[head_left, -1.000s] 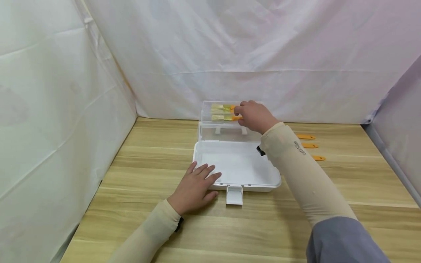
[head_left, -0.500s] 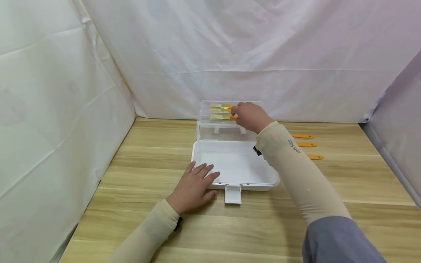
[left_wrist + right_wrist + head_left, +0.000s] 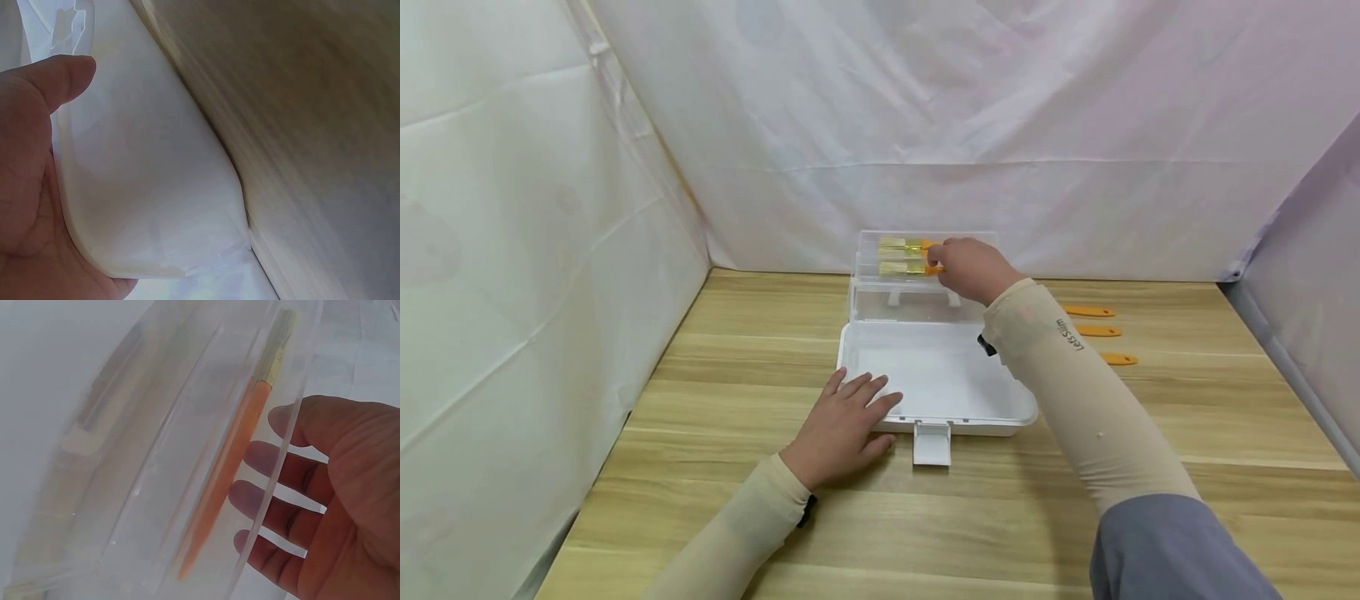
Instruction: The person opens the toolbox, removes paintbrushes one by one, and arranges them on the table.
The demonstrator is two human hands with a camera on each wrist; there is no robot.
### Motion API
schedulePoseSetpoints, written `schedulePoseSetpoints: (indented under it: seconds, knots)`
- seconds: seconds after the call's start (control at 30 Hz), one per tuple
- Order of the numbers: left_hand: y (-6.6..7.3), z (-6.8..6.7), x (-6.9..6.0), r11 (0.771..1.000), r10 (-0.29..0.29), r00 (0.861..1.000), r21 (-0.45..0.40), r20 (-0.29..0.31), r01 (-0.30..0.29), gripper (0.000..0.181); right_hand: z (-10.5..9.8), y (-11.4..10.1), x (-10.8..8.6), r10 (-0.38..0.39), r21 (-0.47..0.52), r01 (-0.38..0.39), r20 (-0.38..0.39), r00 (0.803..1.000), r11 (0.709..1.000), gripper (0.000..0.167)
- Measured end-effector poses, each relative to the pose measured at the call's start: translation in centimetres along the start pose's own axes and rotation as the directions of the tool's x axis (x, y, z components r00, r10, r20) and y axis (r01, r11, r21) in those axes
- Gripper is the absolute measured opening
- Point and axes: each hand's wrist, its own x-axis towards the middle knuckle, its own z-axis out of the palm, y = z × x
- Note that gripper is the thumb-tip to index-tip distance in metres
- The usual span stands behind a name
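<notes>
In the head view, an opened white plastic storage box (image 3: 940, 367) stands on the table, its clear section (image 3: 868, 304) folded to the back. Two paintbrushes lie there, one behind (image 3: 902, 244) and one in front (image 3: 902, 267), bristles to the left. My right hand (image 3: 973, 268) reaches over their orange handles and hides the handle ends. The right wrist view shows its fingertips close beside an orange paintbrush handle (image 3: 225, 462), seen through clear plastic; whether they pinch it is unclear. My left hand (image 3: 838, 433) rests spread on the box's front-left rim, thumb at the front.
Several things bear on the space: orange handles (image 3: 1097, 331) lie right of the box, partly behind the right sleeve. The box's white latch (image 3: 932, 444) hangs down at the front. White sheeting (image 3: 925, 100) hangs behind the box, and more sheeting (image 3: 527, 250) on the left.
My right hand has shifted slightly to the left over the brush handles, and its fingertips look a little closer together. The left hand and the box stay in place.
</notes>
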Motion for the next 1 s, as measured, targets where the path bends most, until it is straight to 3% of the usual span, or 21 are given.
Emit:
schedulePoseSetpoints:
  seconds: [0.63, 1.0]
  knots:
    - [-0.2, 0.4, 0.2, 1.0, 0.009, 1.0, 0.016, -0.026, -0.008, 0.053, 0.2, 0.9, 0.5, -0.015, 0.006, 0.014, 0.034, 0.999, 1.0, 0.024]
    - [-0.1, 0.7, 0.1, 1.0, 0.011, 1.0, 0.021, -0.024, -0.01, 0.052, 0.5, 1.1, 1.0, -0.08, -0.145, 0.08, 0.004, 0.997, 0.986, 0.034]
